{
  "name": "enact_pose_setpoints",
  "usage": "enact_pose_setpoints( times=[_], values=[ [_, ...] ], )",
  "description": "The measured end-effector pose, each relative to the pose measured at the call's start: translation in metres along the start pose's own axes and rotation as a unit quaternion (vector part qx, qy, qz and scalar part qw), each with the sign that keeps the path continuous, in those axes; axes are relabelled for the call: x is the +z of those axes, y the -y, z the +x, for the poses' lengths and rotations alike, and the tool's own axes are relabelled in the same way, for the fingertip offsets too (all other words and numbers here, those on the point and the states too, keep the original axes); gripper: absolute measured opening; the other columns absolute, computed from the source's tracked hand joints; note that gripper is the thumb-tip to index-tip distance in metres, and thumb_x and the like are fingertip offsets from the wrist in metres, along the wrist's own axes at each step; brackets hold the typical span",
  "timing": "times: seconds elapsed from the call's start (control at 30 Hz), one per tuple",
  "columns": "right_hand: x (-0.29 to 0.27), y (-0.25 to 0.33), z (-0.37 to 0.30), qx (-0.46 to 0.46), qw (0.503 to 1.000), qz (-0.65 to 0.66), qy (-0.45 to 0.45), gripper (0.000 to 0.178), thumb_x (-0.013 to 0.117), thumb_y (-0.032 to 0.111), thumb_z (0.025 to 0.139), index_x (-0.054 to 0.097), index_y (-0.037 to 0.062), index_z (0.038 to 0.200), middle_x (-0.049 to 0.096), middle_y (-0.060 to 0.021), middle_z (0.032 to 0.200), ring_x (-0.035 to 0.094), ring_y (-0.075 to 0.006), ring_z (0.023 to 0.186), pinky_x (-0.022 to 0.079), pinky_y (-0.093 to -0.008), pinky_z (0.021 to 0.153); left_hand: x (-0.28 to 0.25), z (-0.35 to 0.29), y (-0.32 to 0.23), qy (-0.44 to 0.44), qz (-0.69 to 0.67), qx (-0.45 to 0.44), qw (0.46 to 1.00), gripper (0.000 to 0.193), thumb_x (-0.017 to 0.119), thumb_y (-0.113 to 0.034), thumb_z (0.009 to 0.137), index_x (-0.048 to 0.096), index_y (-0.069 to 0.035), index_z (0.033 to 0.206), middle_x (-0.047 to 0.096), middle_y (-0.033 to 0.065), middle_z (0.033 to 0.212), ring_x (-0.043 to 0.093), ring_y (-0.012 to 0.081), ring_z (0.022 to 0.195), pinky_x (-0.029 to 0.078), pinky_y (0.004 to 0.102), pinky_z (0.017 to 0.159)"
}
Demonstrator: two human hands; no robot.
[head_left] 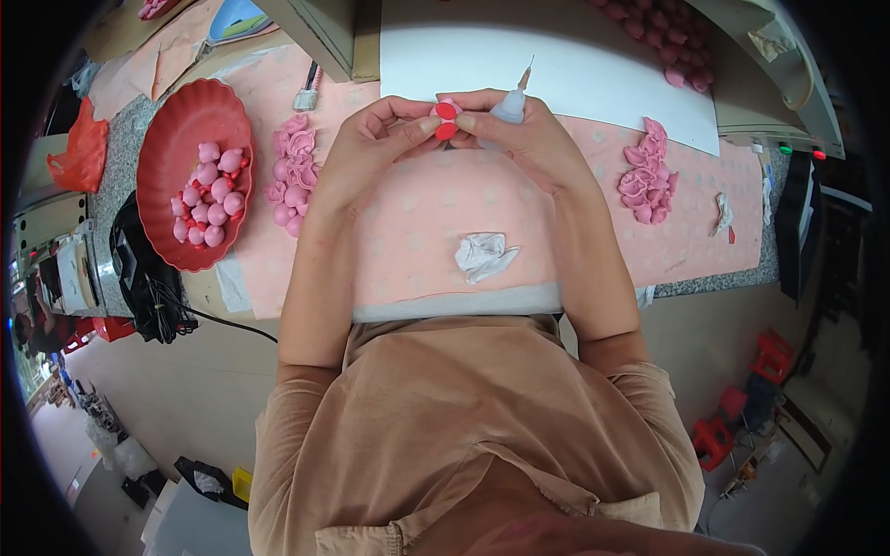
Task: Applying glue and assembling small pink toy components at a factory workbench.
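Note:
Fingertips of my left hand (378, 139) and my right hand (530, 139) pinch a small pink piece with two red ovals (446, 121) between them. Both hands are closed, above the far part of the pink cloth. A translucent squeeze bottle with a needle tip (511, 104) is also tucked in my right hand, its needle pointing up and away. Left of my left forearm lie pink ruffled and ball-shaped pieces (295, 171). More pink ruffled pieces (648, 176) lie to the right of my right forearm. A crumpled white tissue (485, 256) rests between my forearms.
A red scalloped bowl (158, 176) holding pink balls with red bits stands at left. A white sheet (445, 56) covers the back, under a shelf-like frame (320, 37). More pink pieces (667, 46) sit at the far right. An orange-red plastic bag (82, 148) lies far left.

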State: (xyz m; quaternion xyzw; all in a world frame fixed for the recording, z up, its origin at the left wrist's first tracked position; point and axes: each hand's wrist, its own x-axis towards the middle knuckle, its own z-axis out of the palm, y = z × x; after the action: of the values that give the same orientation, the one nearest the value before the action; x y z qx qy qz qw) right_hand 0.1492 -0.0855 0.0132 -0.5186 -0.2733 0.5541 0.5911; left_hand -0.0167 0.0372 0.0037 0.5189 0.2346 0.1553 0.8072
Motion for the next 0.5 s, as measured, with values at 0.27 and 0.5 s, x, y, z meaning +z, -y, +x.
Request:
enact_pose_setpoints(
  times=[0.27,0.5],
  values=[
    [0.0007,0.0011,0.0006,0.005,1.000,-0.005,-0.003,0.029,0.066,0.010,0.088,0.062,-0.0049,0.113,0.068,-0.0106,0.102,0.065,-0.0165,0.089,0.053,-0.0280,0.081,-0.0018,0.0004,0.0019,0.005,0.001,-0.005,1.000,0.017,0.061,-0.010,0.092,0.061,0.000,0.105,0.065,0.0094,0.103,0.064,0.0182,0.096,0.052,0.0325,0.092],
    [-0.0012,-0.0007,0.0008,0.000,1.000,0.009,0.003,0.030,0.065,0.012,0.088,0.062,-0.0047,0.114,0.067,-0.0107,0.103,0.065,-0.0163,0.090,0.053,-0.0281,0.082,-0.0025,0.0024,0.0040,0.011,-0.027,-0.008,1.000,0.018,0.063,-0.010,0.091,0.061,0.002,0.104,0.066,0.0105,0.104,0.065,0.0171,0.096,0.054,0.0303,0.090]
  ],
)
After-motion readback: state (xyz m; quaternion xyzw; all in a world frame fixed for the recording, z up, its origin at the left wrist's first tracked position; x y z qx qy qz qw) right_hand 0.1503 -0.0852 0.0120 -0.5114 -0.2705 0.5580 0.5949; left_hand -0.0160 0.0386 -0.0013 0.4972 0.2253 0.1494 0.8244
